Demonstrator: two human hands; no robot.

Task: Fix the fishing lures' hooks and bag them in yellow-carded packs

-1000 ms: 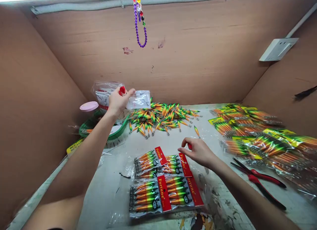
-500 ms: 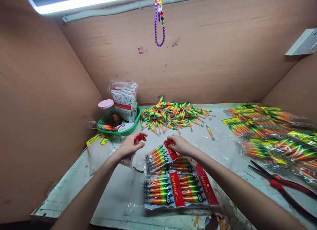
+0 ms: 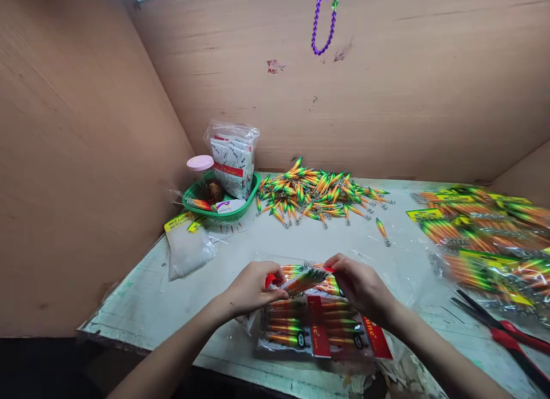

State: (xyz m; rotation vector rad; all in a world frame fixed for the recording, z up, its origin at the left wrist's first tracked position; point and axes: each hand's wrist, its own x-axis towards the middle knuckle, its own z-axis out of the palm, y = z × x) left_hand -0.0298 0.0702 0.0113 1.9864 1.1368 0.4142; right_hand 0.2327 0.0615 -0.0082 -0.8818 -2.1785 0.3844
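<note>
Between my two hands is a small clear packet of orange-and-green fishing lures (image 3: 306,281), tilted just above other packets. My left hand (image 3: 256,285) pinches its left end, and something red shows at the fingers. At the other end, my right hand (image 3: 361,283) is closed on the packet's red header, which its fingers mostly hide. Below my hands lie flat packets of lures (image 3: 287,324) with red "Fortune" headers (image 3: 317,324), in part under a clear plastic sheet or bag.
Loose lures (image 3: 313,193) are heaped at the back, with a single lure (image 3: 382,232) apart. A green basket (image 3: 230,214) and a plastic bag with a yellow header (image 3: 189,250) stand left. Yellow-headed lure packs (image 3: 485,261) and red-handled pliers (image 3: 507,330) lie right. Purple beads (image 3: 315,30) hang above.
My left hand has come to the packet and now grips its left end. The packet is raised and tilted between both hands. The view has turned slightly left and down.
</note>
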